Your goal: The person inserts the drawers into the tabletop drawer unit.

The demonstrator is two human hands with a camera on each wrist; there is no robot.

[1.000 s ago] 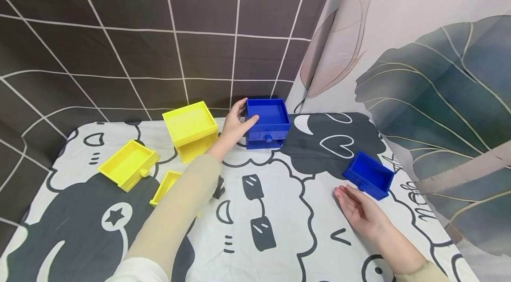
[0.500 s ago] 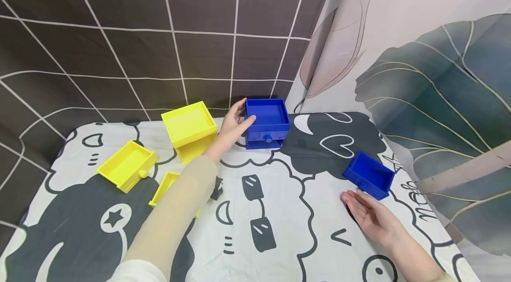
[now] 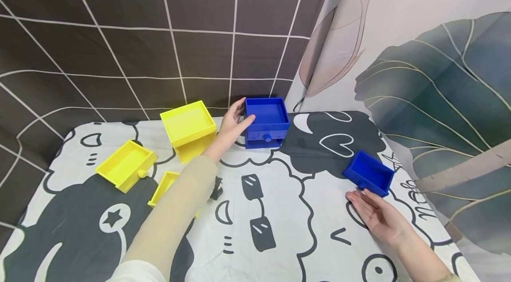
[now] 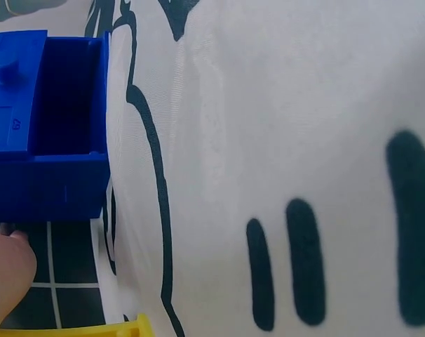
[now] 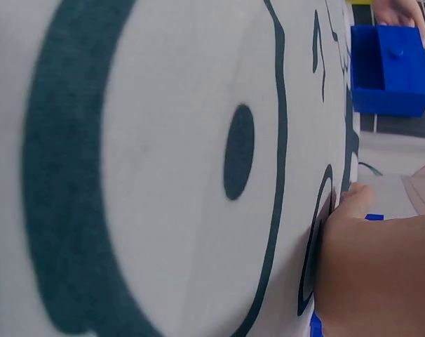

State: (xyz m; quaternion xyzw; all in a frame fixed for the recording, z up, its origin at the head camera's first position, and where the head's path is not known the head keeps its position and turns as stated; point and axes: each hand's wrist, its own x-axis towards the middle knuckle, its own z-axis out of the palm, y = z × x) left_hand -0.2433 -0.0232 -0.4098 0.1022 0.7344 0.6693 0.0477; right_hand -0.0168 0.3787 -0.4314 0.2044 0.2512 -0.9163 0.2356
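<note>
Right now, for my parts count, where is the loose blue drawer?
In the head view, the blue drawer lies at right, just beyond the right hand and right of the blue cabinet.

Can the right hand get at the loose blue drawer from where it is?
Looks like yes: the right hand is open, with its fingertips right by the knob of the loose blue drawer, and nothing visible blocks the way. Actual contact is hard to tell.

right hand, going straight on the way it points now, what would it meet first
Probably the loose blue drawer: its knob sits ahead of the thumb, though whether they touch is unclear. The other fingers point past it, over the cloth.
</note>
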